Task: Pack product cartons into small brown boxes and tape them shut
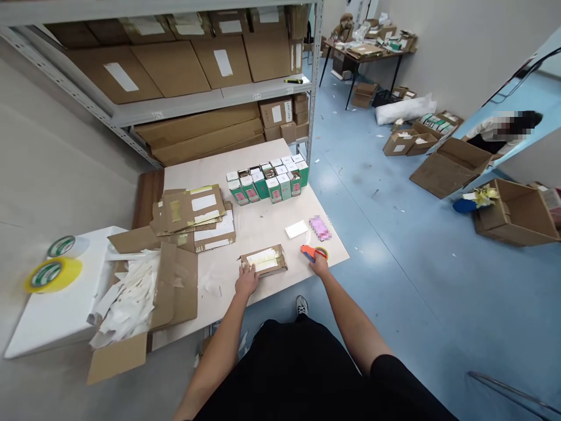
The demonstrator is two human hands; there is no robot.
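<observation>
A flat brown cardboard box (264, 260) with strips of shiny tape over a white label lies near the table's front edge. My left hand (248, 279) rests on its left end, fingers laid over the cardboard. Closed around an orange and blue tape dispenser (309, 252) is my right hand (319, 265), to the right of the box. Part of a yellow tape roll shows above that hand. A white card (297, 229) and a pink blurred item (319, 228) lie just beyond the dispenser.
Green and white small boxes (267, 180) stand in rows at the table's back. Flattened cardboard (193, 210) is stacked left, near an open carton (175, 286) of paper scraps. Tape rolls (52, 273) sit far left. Shelving (210, 96) rises behind; another person (499, 131) is at right.
</observation>
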